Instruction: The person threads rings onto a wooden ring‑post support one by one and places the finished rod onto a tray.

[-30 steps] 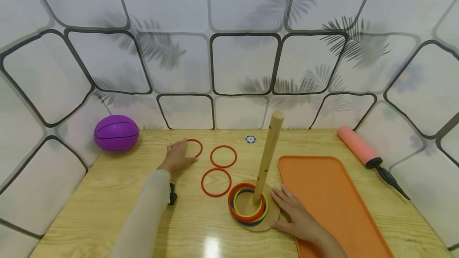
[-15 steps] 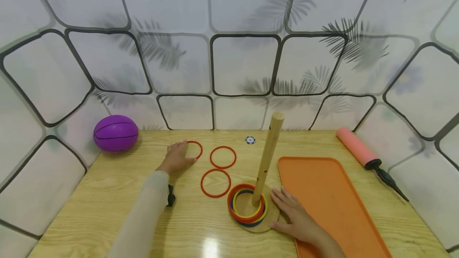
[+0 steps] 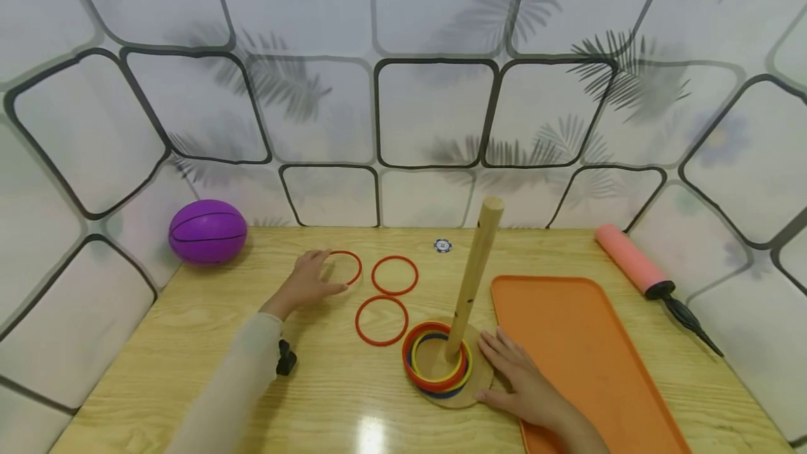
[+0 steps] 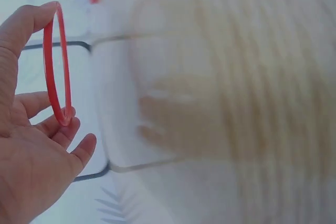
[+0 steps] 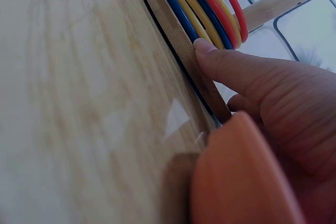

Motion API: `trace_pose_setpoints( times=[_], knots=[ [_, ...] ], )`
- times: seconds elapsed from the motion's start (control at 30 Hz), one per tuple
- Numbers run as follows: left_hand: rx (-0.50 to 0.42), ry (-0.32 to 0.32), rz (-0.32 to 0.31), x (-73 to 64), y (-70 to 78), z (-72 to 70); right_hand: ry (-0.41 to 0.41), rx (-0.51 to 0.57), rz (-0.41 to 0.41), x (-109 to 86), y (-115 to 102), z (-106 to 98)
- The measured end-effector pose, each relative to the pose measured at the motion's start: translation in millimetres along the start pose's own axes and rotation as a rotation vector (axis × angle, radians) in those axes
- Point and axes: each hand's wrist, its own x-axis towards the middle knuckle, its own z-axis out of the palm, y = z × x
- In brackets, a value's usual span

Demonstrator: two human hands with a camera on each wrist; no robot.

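My left hand [image 3: 305, 284] pinches a thin red ring [image 3: 361, 267] between thumb and fingertips. In the left wrist view this ring is off the table, with thumb and fingertips at opposite sides. Two more red rings, one farther back [image 3: 417, 275] and one nearer [image 3: 407, 321], lie flat to its right. My right hand [image 3: 526, 387] rests against the right edge of a round wooden base [image 3: 482, 373], thumb and fingers spread along it. From the base rises a wooden peg [image 3: 476, 272]. Several red, yellow and blue rings [image 5: 231, 3] are stacked around the peg.
An orange tray [image 3: 555, 314] lies right of the base, partly beneath my right forearm. A pink pump [image 3: 630, 258] lies at the far right. At the far left sits a purple ball [image 3: 208, 232]. A poker chip [image 3: 443, 246] lies near the patterned back wall [image 3: 435, 114].
The red ring in my left hand has shifted slightly right, and more of it shows. My left wrist and sleeve have swung a little left. The right hand has stayed at the base.
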Motion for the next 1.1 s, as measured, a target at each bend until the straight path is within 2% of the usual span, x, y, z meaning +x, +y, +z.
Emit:
trace_pose_setpoints(
  times=[0.13,0.3,0.5,0.63,0.8,1.1],
  knots=[
    [-0.027,0.021,0.035,-11.6,12.7,-7.8,-0.002,-0.008,-0.001,0.5,1.1,0.5],
    [-0.062,0.040,0.121,-26.5,29.9,-15.1,-0.012,-0.003,0.011,0.8,1.5,0.9],
    [-0.012,0.054,0.223,-41.0,57.0,-25.9,-0.024,0.006,0.023,1.5,0.0,0.5],
    [0.009,0.045,0.292,-52.0,79.1,-35.2,-0.026,0.017,0.029,2.1,-1.1,-0.2],
    [0.011,0.025,0.344,-65.0,104.2,-44.3,-0.043,0.040,0.053,2.2,-1.3,-0.5],
    [0.032,0.010,0.457,-79.1,145.4,-66.1,-0.074,0.055,0.074,3.1,-0.9,-0.9]
  ],
)
